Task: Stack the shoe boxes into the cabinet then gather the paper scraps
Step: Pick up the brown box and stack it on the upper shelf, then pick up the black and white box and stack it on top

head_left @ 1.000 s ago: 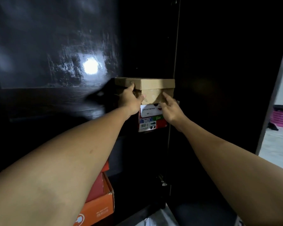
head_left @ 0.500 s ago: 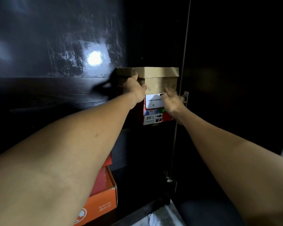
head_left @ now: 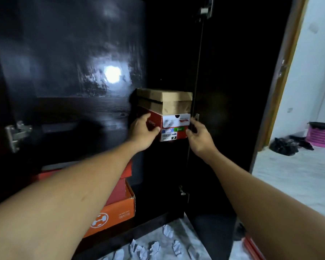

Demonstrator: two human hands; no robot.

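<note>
Two shoe boxes sit stacked inside a dark cabinet (head_left: 167,53), at about chest height in front of me. The lower one is a red shoe box (head_left: 174,135) with a white panel, a blue and green label and a barcode on its short end. On top of it rests a plain brown shoe box (head_left: 169,101) with its lid on, the two ends nearly flush.

My hands are apart, one on each side of the red shoe box. My left hand (head_left: 144,132) lies against its long red side, fingers curved along it and thumb reaching to the front corner. My right hand (head_left: 199,136) curls its fingers onto the right edge of the labelled end.

Both boxes show me their short ends, turned slightly to my right, with their long axes running back into the cabinet, level. The shelf beneath them is too dark to make out.

Lower left, an orange shoe box (head_left: 113,214) stands in the cabinet. Crumpled paper scraps (head_left: 154,248) lie on the pale floor (head_left: 289,175) just before it.
</note>
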